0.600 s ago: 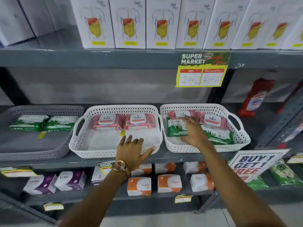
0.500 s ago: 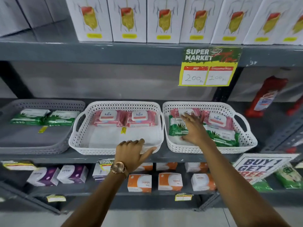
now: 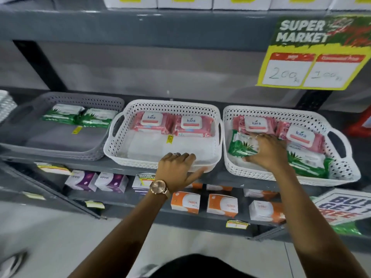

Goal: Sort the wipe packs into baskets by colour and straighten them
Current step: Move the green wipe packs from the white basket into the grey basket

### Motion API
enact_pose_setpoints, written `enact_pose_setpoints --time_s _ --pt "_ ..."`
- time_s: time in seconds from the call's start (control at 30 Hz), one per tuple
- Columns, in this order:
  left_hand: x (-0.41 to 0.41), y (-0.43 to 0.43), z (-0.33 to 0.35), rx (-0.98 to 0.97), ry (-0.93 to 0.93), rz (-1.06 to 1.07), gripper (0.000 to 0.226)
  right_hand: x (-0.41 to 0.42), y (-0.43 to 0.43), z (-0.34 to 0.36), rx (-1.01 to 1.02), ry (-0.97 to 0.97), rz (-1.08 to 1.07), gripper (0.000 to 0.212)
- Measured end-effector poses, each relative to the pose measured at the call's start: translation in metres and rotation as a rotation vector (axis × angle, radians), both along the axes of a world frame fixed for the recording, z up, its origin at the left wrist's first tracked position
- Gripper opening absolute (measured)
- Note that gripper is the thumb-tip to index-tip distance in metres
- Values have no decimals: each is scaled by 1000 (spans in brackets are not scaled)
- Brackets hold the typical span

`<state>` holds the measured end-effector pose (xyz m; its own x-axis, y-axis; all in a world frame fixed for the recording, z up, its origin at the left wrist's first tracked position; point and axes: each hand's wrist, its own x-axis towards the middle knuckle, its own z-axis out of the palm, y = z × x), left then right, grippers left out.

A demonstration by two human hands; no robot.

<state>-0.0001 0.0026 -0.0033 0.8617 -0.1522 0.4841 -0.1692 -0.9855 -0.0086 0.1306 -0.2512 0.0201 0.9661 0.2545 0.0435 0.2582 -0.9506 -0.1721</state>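
Three baskets stand side by side on the grey shelf. The grey basket (image 3: 66,154) at the left holds two green wipe packs (image 3: 80,117). The middle white basket (image 3: 112,153) holds two pink packs (image 3: 172,125) along its back wall. The right white basket (image 3: 347,173) holds two pink packs (image 3: 299,137) and two green packs (image 3: 307,163) mixed together. My left hand (image 3: 176,171) grips the front rim of the middle basket. My right hand (image 3: 267,151) lies inside the right basket, fingers curled on the left green pack (image 3: 239,145).
A yellow and green price sign (image 3: 313,55) hangs from the upper shelf at the right. Below are purple boxes (image 3: 96,180), orange boxes (image 3: 204,201) and a promo sign (image 3: 345,205). A red bottle (image 3: 361,121) stands right of the baskets.
The view has moved closer and shifted left. My right hand has slid a little down over the left green pack. My left hand stays on the middle basket's rim.
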Motion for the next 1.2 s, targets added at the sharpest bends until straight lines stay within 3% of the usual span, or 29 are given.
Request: enact_pose_setpoints --time_s 0.13,0.23,0.33,0.43,0.57,0.67,0.77,0.87,1.07,1.2 --pt "-4 19 2 75 -32 -227 27 -15 17 26 97 -137 -119 89" --pt "-8 42 7 132 21 -377 33 -27 33 49 180 -279 -137 93" --pt "-20 78 11 114 17 -388 34 -44 65 65 307 -279 -99 94" --pt "-46 143 12 31 -56 -279 32 -65 127 72 430 -244 -46 95" --pt "-84 244 11 -92 -152 33 35 -90 233 75 563 -158 99 96" --pt "-98 309 12 -109 -125 276 42 -104 313 73 605 -217 215 91" --pt "-103 354 8 -152 -9 409 59 -108 392 67 592 -270 320 91" --pt "-104 372 2 -178 66 367 72 -100 452 57 453 -130 340 97" --pt "-105 374 0 -207 73 314 61 -82 501 22 40 -54 373 94" --pt "-105 373 0 -181 82 332 55 -84 495 19 111 -44 400 100"
